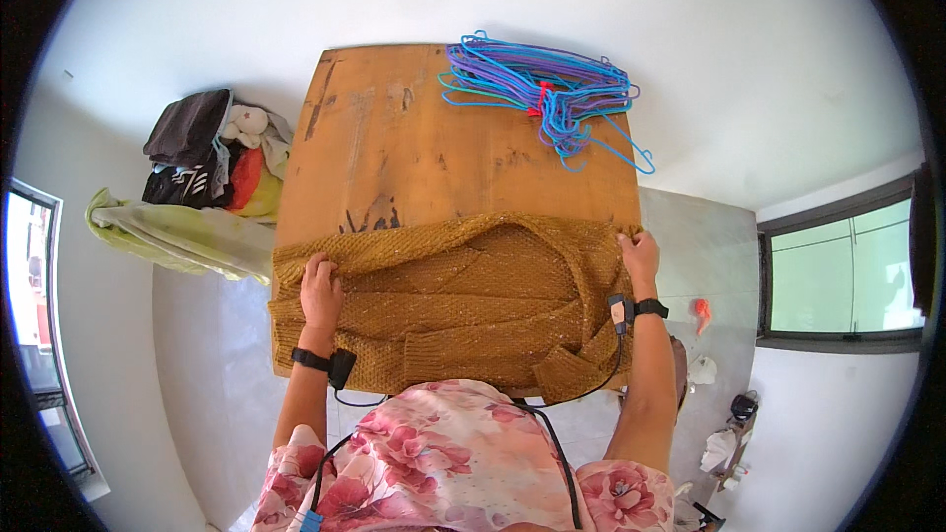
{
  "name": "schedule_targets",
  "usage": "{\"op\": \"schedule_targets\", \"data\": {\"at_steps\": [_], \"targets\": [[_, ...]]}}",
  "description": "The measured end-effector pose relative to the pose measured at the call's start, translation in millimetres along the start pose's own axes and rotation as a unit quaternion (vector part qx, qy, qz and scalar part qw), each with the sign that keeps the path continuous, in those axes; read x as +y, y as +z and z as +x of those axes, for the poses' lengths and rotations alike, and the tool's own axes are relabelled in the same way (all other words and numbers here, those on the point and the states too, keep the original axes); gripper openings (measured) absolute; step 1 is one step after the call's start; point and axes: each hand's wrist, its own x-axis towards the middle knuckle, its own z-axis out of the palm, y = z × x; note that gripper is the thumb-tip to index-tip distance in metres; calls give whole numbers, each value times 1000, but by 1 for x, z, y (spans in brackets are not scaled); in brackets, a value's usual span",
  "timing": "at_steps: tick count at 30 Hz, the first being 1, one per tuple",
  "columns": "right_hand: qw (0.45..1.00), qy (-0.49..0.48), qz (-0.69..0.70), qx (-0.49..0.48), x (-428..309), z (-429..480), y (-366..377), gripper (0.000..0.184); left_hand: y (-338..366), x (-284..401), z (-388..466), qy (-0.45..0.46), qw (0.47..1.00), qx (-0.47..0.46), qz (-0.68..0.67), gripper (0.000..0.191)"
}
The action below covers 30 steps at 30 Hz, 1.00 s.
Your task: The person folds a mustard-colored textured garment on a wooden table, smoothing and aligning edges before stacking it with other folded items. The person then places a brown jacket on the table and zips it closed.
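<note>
A mustard-brown knitted cardigan [458,303] with pale flecks lies spread across the near part of a wooden table [384,140]. Its thick ribbed band curves along the far edge and down the right. Folded sleeves with ribbed cuffs lie across the near side. My left hand [321,292] grips the knit near the left end, fingers curled onto the fabric. At the far right corner, my right hand [640,258] pinches the cardigan's edge between thumb and fingers. The fabric inside each grip is hidden.
Blue and purple hangers [547,85], bundled with a red tie, lie at the table's far right; some overhang its edge. Left of the table is a pile of clothes and fabric [188,129], with a yellow-green cloth [177,233]. Cables [619,362] run from my wrist devices.
</note>
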Motion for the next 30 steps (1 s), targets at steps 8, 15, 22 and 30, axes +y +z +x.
{"op": "schedule_targets", "data": {"at_steps": [8,15,22,30], "targets": [[865,143,465,122,70,-45,-11,23,1,-19,-2,-36,996,79,-7,31],[978,107,178,30,100,-63,-9,49,6,-21,-27,-45,997,54,-13,31],[983,109,138,42,61,-16,-24,60,2,-19,-24,-49,998,24,16,30],[797,215,563,38,68,10,7,39,-8,-7,-25,-26,997,21,70,26]]}}
